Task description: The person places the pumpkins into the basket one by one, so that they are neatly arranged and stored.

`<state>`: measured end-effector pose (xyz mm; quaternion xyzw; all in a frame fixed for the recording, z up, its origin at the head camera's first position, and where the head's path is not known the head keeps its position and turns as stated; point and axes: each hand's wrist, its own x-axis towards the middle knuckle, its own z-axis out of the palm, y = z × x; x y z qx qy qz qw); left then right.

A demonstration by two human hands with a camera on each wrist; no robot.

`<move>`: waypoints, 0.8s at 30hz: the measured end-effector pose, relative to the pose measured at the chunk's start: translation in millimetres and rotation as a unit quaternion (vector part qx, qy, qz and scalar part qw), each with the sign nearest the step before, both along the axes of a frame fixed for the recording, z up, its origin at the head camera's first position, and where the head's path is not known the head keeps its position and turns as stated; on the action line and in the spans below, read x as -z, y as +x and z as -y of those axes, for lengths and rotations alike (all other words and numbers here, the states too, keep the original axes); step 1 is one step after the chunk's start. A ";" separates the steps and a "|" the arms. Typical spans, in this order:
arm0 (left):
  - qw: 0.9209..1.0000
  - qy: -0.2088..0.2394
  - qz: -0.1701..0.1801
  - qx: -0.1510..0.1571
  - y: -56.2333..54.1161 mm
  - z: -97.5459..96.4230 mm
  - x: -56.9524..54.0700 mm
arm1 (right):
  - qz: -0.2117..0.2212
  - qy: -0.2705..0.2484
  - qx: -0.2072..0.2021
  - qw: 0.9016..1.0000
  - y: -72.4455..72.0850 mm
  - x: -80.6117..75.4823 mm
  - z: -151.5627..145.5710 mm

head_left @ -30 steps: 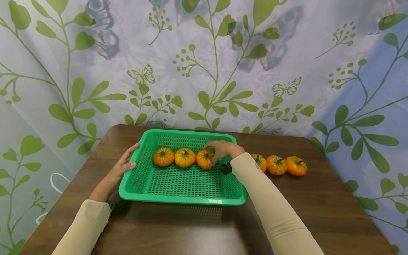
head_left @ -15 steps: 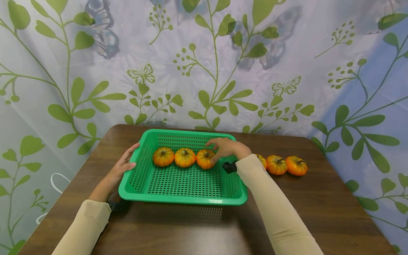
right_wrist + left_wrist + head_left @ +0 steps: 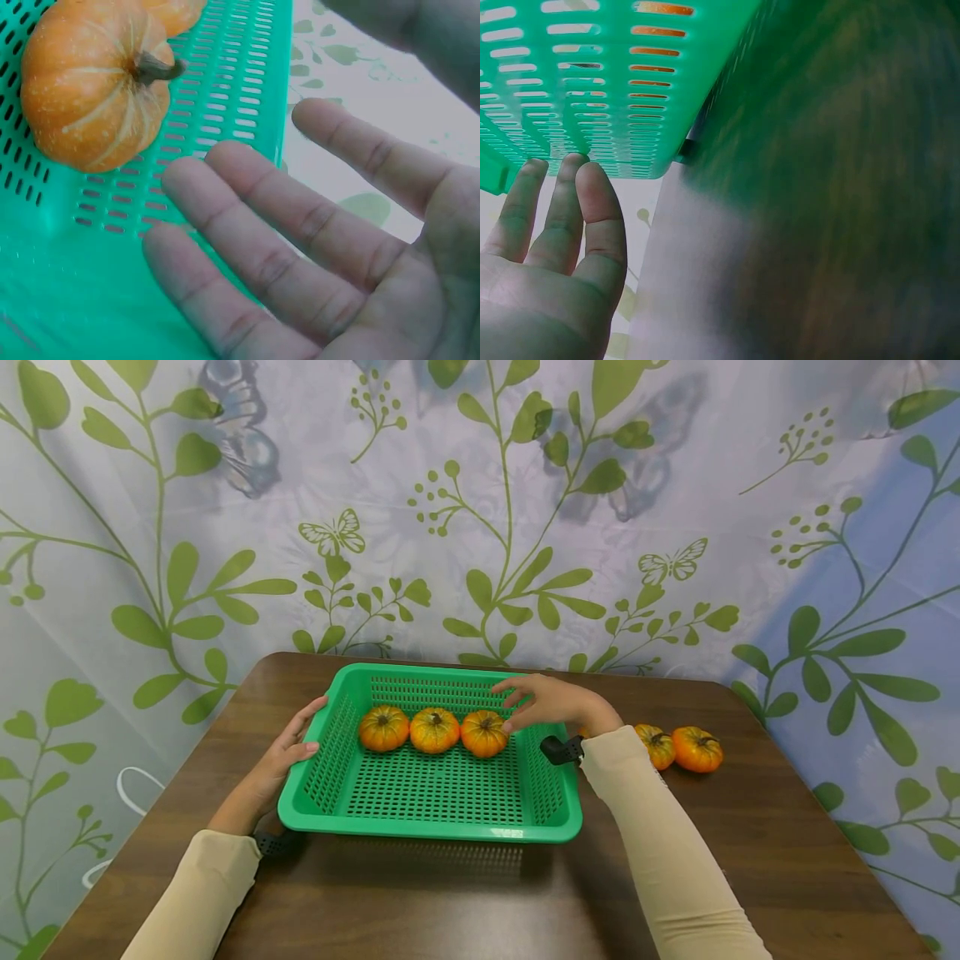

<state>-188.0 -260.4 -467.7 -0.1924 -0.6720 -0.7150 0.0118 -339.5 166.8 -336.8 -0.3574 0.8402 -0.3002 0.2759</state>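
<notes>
Three small orange pumpkins, one of them the right-hand pumpkin (image 3: pixel 483 734), lie side by side in a green perforated basket (image 3: pixel 431 831). My left hand (image 3: pixel 276 770) rests against the basket's left side, thumb at the rim. In the left wrist view its fingers (image 3: pixel 562 214) are straight, fingertips at the outer wall. Above the basket's right end, my right hand (image 3: pixel 558 702) holds nothing, its fingers spread. The right wrist view shows a pumpkin (image 3: pixel 97 86) beyond these fingertips, with a visible gap between.
More pumpkins lie in a row on the brown wooden table (image 3: pixel 765 827), right of the basket; the far-right pumpkin (image 3: pixel 697 750) is in full view, while others are partly behind the right arm. A leaf-patterned curtain (image 3: pixel 465 527) hangs behind the table.
My right hand has let go of the right-hand pumpkin in the basket and moved up and to the right, its fingers spreading. The left hand and the basket stay in place.
</notes>
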 end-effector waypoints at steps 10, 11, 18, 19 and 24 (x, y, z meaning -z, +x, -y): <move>1.000 0.009 -0.003 0.005 0.5 -0.4 -0.7 | 0.048 -0.069 -0.004 0.996 -3.0 -2.7 -23.6; 1.000 0.009 -0.002 0.005 0.4 -0.4 -0.8 | 0.050 -0.074 -0.005 0.996 -3.5 -2.2 -26.0; 1.000 0.003 -0.001 0.003 0.0 0.2 -0.4 | 0.082 -0.123 -0.005 0.989 -5.4 1.1 -40.1; 1.000 0.001 -0.001 0.002 0.0 0.4 -0.3 | 0.083 -0.127 -0.002 0.988 -5.4 1.8 -42.3; 1.000 -0.001 0.004 -0.001 0.2 0.9 0.5 | 0.106 -0.166 0.024 0.980 -3.7 6.9 -53.4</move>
